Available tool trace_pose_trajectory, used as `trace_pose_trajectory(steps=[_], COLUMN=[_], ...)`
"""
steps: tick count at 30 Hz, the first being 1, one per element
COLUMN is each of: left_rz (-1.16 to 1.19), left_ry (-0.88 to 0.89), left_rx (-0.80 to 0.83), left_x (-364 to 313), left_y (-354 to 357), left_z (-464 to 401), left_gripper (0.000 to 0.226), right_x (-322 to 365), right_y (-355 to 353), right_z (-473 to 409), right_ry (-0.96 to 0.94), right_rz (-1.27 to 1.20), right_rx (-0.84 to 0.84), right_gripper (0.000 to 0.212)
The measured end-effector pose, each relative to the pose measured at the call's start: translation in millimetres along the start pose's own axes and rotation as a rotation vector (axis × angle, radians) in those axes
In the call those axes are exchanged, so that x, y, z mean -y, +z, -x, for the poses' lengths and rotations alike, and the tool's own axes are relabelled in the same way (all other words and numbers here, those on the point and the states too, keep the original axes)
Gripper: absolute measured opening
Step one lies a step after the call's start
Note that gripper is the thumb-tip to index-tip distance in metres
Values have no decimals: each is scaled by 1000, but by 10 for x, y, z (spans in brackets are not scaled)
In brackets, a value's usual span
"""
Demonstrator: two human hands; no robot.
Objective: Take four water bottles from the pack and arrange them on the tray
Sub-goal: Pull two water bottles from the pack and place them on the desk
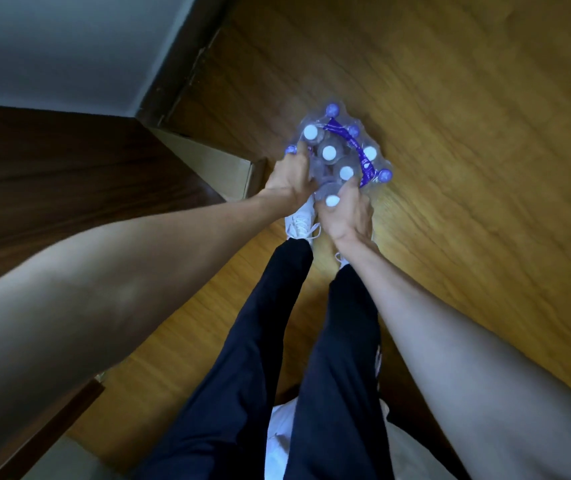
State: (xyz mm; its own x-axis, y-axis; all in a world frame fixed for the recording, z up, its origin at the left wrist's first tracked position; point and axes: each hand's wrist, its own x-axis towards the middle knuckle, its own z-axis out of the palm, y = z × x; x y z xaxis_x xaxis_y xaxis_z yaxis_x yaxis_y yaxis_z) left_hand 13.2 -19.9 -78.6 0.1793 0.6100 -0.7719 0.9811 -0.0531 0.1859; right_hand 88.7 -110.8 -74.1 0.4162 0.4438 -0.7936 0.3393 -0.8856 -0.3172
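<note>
A shrink-wrapped pack of water bottles (341,147) stands on the wooden floor in front of my feet, with white caps showing and a purple strap across its top. My left hand (289,180) grips the pack's near-left side, fingers dug into the plastic wrap. My right hand (346,211) is closed around the nearest bottle (332,201), whose white cap shows above my fingers at the pack's near edge. No tray is in view.
A dark wooden furniture top (69,188) fills the left side, with a cardboard box (221,164) beside it near the pack. A grey wall and dark baseboard (187,57) run at the upper left. My legs in dark trousers and white shoes (299,220) stand just behind the pack.
</note>
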Motion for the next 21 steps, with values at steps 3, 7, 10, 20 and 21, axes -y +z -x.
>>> trace_pose_trajectory(steps=[3, 7, 10, 20, 21], left_rz=[51, 127, 191, 447, 457], left_ry=[3, -38, -31, 74, 91], left_rx=[-37, -86, -135, -495, -530], left_x=[-105, -293, -468, -660, -655], left_y=[-240, -696, -1091, -2166, -2246], left_z=[455, 1227, 1877, 3991, 4155], left_gripper=[51, 42, 35, 28, 27], right_x=[123, 317, 422, 959, 1028], right_y=[-292, -786, -1187, -2347, -2439], right_z=[389, 1052, 1651, 3490, 3630], right_ry=[-13, -53, -135, -455, -511], right_rz=[-24, -25, -4, 136, 151], right_rx=[2, -30, -47, -157, -169], right_gripper=[49, 37, 32, 29, 28])
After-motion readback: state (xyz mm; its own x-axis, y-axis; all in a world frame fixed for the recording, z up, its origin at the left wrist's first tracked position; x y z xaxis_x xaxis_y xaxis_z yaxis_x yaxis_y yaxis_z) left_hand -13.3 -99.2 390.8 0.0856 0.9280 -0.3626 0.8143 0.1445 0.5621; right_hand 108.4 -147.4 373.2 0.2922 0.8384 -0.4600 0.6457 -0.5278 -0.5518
